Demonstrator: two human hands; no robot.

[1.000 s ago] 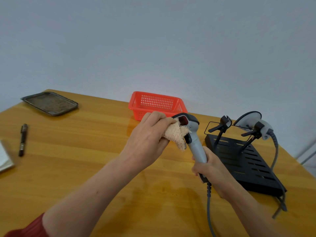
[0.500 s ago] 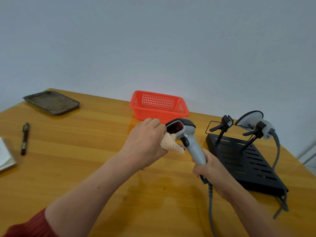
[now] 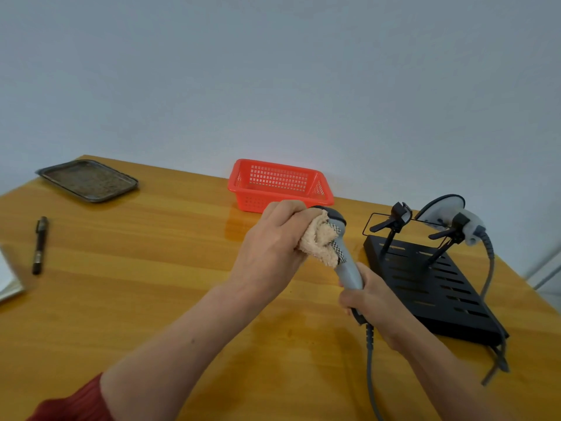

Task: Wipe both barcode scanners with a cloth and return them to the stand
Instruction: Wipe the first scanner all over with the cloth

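My right hand (image 3: 368, 297) grips the handle of a grey barcode scanner (image 3: 347, 268), held upright above the table with its cable hanging down. My left hand (image 3: 273, 247) holds a bunched beige cloth (image 3: 320, 241) pressed against the scanner's dark head, which the cloth and fingers largely cover. To the right stands the black slotted stand (image 3: 431, 287) with two forked holders. Its left holder (image 3: 394, 221) is empty. The second scanner (image 3: 449, 215), pale grey, rests in the right holder, its cable running down the stand's right side.
A red plastic basket (image 3: 280, 185) sits at the table's back edge just behind my hands. A dark metal tray (image 3: 88, 180) lies at the back left, a black pen (image 3: 39, 244) at the left, and a white paper's corner (image 3: 9, 278) at the far left edge.
My left hand has brought the cloth up from below the scanner's window and over its head. The scanner head has turned so its red window is now covered.
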